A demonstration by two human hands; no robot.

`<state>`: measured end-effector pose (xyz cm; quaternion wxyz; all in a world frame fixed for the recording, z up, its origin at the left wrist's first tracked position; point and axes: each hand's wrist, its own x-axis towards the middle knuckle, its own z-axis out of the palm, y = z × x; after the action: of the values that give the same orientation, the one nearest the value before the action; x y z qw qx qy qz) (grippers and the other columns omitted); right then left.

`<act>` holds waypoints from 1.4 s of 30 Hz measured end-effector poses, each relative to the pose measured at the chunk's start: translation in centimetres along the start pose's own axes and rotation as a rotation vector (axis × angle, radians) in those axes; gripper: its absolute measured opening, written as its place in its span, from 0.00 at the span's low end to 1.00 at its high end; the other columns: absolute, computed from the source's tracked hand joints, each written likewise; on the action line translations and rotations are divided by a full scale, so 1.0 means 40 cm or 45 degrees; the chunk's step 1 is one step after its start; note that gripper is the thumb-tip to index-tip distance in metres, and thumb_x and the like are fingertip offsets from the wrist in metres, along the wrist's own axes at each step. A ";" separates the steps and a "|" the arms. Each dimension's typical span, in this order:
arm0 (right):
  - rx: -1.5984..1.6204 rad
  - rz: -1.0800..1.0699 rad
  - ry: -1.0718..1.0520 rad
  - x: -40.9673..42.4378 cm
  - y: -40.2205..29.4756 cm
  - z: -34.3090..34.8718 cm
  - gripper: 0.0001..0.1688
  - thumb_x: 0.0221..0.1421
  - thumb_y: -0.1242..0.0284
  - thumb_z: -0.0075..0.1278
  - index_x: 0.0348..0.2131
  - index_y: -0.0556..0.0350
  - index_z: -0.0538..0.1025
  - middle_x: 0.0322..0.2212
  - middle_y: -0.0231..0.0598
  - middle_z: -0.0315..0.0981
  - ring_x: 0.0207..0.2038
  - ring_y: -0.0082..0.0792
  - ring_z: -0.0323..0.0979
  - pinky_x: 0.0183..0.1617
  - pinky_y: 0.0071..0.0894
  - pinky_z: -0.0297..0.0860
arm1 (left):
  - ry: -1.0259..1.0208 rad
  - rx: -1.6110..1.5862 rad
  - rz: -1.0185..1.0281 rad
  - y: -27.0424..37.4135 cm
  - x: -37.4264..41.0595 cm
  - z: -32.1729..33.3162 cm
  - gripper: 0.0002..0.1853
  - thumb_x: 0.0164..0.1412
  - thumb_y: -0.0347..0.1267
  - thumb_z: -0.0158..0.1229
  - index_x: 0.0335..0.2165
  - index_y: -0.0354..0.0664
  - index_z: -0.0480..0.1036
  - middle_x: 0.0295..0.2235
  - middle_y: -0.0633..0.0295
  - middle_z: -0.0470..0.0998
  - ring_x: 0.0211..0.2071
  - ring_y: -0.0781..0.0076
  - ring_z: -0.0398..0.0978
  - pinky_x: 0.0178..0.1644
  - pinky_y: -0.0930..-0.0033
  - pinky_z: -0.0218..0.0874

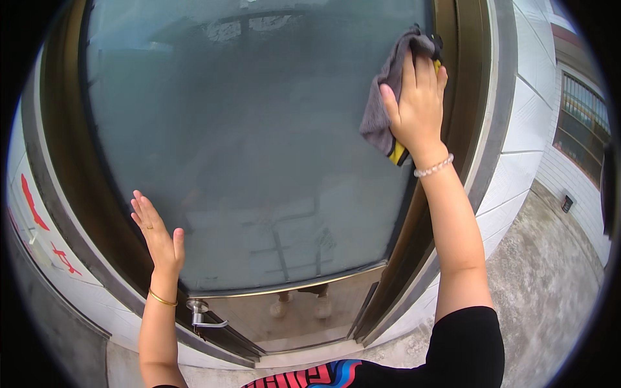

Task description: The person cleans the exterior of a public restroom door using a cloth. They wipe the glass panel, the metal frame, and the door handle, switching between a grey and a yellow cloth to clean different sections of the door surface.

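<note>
A grey microfibre cloth (383,109) with a black and yellow edge lies under my right hand (419,97), pressed near the right side of a door's frosted glass pane (271,145). The right fingers are stretched upward over the cloth, and its top is bunched above them. My left hand (157,233) is raised at the lower left of the pane, its fingers extended and nothing held in it. Whether its palm touches the glass or the frame cannot be told. Whitish smears show near the top of the pane.
A metal door handle (199,313) with something hanging below it juts out under the left forearm. A brown metal door frame (468,72) surrounds the pane. White wall tiles (526,111) flank it, and concrete ground (538,271) lies at the right. Shoes are reflected in the lower panel (252,320).
</note>
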<state>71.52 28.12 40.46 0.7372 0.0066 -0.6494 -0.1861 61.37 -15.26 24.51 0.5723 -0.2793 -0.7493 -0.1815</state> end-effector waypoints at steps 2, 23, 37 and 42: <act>0.118 0.080 -0.206 -0.120 -0.082 -0.037 0.43 0.49 0.50 0.41 0.54 0.64 0.58 0.51 0.57 0.54 0.55 0.54 0.51 0.60 0.54 0.44 | -0.027 0.125 -0.027 -0.034 -0.047 -0.080 0.42 0.60 0.52 0.35 0.60 0.32 0.36 0.62 0.47 0.36 0.64 0.54 0.30 0.63 0.54 0.19; 0.730 -0.198 -0.271 -0.107 -1.043 -0.055 0.28 0.44 0.57 0.50 0.45 0.48 0.69 0.55 0.41 0.54 0.62 0.49 0.41 0.62 0.54 0.39 | -0.250 -0.083 -0.319 -0.064 -0.352 -0.119 0.42 0.61 0.49 0.37 0.59 0.29 0.34 0.61 0.42 0.33 0.63 0.48 0.29 0.63 0.53 0.22; 0.642 -0.623 -0.587 -0.419 -1.092 -0.149 0.28 0.54 0.57 0.42 0.50 0.51 0.67 0.59 0.38 0.49 0.63 0.43 0.38 0.64 0.35 0.39 | -0.315 -0.168 -0.360 0.008 -0.416 -0.167 0.43 0.60 0.50 0.40 0.60 0.32 0.34 0.61 0.43 0.34 0.63 0.47 0.29 0.63 0.50 0.24; 0.712 -0.388 -0.640 -0.484 -0.893 -0.154 0.28 0.47 0.54 0.48 0.48 0.40 0.69 0.58 0.23 0.51 0.63 0.32 0.40 0.56 0.23 0.55 | -0.285 -0.179 -0.323 0.051 -0.376 -0.145 0.42 0.60 0.49 0.38 0.59 0.31 0.34 0.61 0.43 0.34 0.63 0.47 0.29 0.63 0.51 0.23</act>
<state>66.27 -1.06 12.02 0.4893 0.2572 -0.8266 -0.1053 69.87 -20.28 11.59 0.4368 -0.2404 -0.8230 -0.2721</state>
